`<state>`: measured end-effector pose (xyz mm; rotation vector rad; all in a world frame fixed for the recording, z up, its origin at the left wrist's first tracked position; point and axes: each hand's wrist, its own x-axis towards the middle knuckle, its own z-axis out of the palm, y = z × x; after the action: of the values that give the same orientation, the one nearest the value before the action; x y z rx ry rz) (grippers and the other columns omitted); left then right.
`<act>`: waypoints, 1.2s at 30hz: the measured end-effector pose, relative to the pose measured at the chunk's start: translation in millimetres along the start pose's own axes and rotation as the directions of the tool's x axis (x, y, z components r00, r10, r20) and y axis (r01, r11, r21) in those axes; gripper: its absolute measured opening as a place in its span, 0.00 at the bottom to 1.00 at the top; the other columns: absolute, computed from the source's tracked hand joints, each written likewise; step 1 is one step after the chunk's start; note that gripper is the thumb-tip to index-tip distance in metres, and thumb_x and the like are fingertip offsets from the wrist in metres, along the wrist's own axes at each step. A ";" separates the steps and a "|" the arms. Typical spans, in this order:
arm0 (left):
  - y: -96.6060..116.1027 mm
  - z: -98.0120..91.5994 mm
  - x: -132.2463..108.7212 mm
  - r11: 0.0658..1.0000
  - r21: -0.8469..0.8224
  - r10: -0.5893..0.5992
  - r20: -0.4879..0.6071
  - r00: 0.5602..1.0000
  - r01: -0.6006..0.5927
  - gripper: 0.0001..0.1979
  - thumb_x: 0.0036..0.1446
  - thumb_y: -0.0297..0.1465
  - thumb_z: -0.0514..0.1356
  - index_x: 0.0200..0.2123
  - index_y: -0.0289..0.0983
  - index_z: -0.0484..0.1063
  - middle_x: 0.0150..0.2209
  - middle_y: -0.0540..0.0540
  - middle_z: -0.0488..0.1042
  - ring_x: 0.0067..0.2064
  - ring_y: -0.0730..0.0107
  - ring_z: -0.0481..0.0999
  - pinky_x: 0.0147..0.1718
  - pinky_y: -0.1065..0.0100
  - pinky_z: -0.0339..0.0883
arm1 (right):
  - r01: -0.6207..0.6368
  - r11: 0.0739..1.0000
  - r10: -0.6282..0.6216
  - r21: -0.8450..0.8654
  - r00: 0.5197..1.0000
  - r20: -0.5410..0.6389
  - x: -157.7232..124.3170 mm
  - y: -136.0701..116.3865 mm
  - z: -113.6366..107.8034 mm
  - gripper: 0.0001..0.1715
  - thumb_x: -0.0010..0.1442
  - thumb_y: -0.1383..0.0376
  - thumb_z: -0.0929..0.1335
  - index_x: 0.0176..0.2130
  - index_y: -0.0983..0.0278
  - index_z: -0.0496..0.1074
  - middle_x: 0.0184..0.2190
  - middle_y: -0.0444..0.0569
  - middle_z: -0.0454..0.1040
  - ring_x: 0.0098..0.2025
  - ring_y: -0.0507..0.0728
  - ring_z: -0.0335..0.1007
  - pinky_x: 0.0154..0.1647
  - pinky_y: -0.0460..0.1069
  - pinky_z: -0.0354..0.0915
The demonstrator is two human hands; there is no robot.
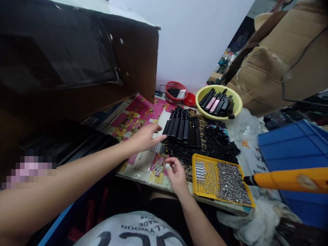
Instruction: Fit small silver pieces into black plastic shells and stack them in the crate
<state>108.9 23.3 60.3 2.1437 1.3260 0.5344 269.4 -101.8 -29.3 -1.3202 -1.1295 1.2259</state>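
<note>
by the yellow tray [215, 160] — right fingers [170, 161] pinched

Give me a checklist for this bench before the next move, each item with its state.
Left hand free: ok, open with fingers spread beside the black rectangular pieces, holding nothing visible.
Right hand free: cannot tell, its curled fingers may hide something.
Small silver pieces contained in the yellow perforated tray: ok, heaped inside it.
Stray silver pieces off the patterned mat: not ok, a small cluster lies on it beside the right hand.
Orange-handled tool clear of the tray: cannot tell, its black tip sits very close to the tray's edge.
</note>
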 end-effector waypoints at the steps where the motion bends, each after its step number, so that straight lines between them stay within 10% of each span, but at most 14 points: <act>1: 8.9 12.9 21.1 0.998 -0.028 -0.054 0.049 0.997 0.055 0.24 0.54 0.48 0.52 0.41 0.34 0.69 0.41 0.40 0.73 0.43 0.58 0.72 0.42 0.64 0.63 | 0.004 1.000 -0.003 -0.005 1.000 0.029 -2.8 -0.8 -1.1 0.07 0.56 0.65 0.64 0.38 0.62 0.67 0.34 0.48 0.70 0.32 0.53 0.68 0.31 0.47 0.66; 7: 9.3 62.2 94.4 0.960 -0.068 -0.267 0.065 0.961 0.272 0.27 0.46 0.48 0.59 0.38 0.30 0.70 0.39 0.31 0.73 0.44 0.48 0.71 0.41 0.60 0.61 | 0.138 0.952 -0.104 -0.272 0.985 0.137 -13.7 -10.8 -25.8 0.11 0.59 0.65 0.61 0.42 0.61 0.70 0.34 0.48 0.73 0.37 0.55 0.70 0.39 0.50 0.66; 11: -0.2 57.9 94.2 0.930 -0.197 -0.308 0.034 0.951 0.309 0.20 0.53 0.43 0.53 0.33 0.30 0.69 0.36 0.34 0.73 0.42 0.52 0.72 0.39 0.63 0.62 | 0.309 0.681 -0.155 -0.664 0.947 0.281 -2.3 -12.9 -27.5 0.14 0.57 0.68 0.63 0.43 0.60 0.72 0.40 0.50 0.72 0.43 0.57 0.66 0.45 0.52 0.62; 16: 11.6 27.9 42.3 0.863 -0.448 -0.285 -0.055 0.957 0.231 0.18 0.60 0.40 0.42 0.38 0.33 0.64 0.29 0.44 0.71 0.29 0.67 0.72 0.29 0.69 0.64 | 0.414 0.370 -0.082 -0.831 0.906 0.415 23.7 -8.4 -4.0 0.18 0.55 0.72 0.63 0.45 0.60 0.70 0.42 0.50 0.71 0.45 0.58 0.64 0.46 0.52 0.59; 21: 17.4 7.9 -50.0 0.484 -0.838 -0.290 0.118 0.950 0.252 0.15 0.56 0.42 0.54 0.34 0.35 0.64 0.22 0.51 0.67 0.21 0.75 0.66 0.20 0.74 0.60 | 0.427 0.266 0.002 -0.864 0.896 0.443 38.5 -10.5 7.4 0.11 0.56 0.70 0.63 0.40 0.64 0.70 0.38 0.53 0.71 0.42 0.58 0.64 0.41 0.51 0.59; 31: 2.1 33.4 -127.3 -0.197 -0.842 -0.256 0.539 0.803 0.502 0.16 0.59 0.40 0.50 0.36 0.34 0.68 0.29 0.47 0.71 0.16 0.82 0.61 0.13 0.77 0.53 | 0.417 0.364 -0.002 -0.833 0.894 0.447 44.3 -12.7 4.5 0.09 0.48 0.68 0.67 0.33 0.65 0.68 0.33 0.50 0.70 0.38 0.57 0.65 0.39 0.50 0.59; 36: 1.4 35.7 -131.2 -0.206 -0.834 -0.307 0.552 0.775 0.512 0.18 0.58 0.42 0.52 0.38 0.34 0.70 0.29 0.47 0.71 0.18 0.80 0.63 0.15 0.76 0.56 | 0.208 0.859 -0.119 -0.467 0.970 0.213 37.8 -26.3 5.9 0.03 0.52 0.67 0.64 0.31 0.63 0.67 0.28 0.45 0.68 0.28 0.51 0.63 0.30 0.47 0.61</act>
<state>74.3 -104.2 28.3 0.3313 0.8680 0.6842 265.4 -61.3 -6.8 -1.4594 -1.7286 0.9770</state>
